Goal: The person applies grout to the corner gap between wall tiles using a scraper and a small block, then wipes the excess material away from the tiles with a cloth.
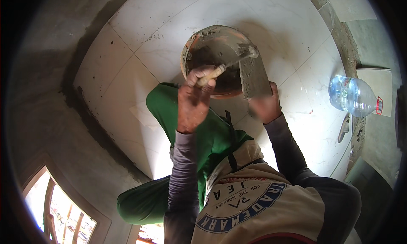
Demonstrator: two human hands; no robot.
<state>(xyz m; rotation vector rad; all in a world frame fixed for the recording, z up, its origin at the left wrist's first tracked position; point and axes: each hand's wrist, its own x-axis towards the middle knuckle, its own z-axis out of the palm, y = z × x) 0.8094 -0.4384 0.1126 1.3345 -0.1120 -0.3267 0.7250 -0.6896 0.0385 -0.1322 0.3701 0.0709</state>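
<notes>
My left hand (193, 102) is closed round the wooden handle of a trowel (211, 76). The trowel's metal neck reaches up and right to the far end of a narrow mortar-coated strip (255, 78), perhaps a cut tile. Gripping the near end of that strip is my right hand (266, 106), slightly blurred. The strip's left edge overlaps the right rim of a round bucket (185, 59). Wet grey mortar (207, 53) coats the bucket's inside. Much of the trowel's blade blends with the mortar and is hard to make out.
Pale tiles (157, 36) cover the floor, with a dark unfilled border (95, 121) along the left wall. A large clear water bottle (354, 95) lies at the right edge near a tile piece (383, 85). A bright window opening (59, 206) is at lower left.
</notes>
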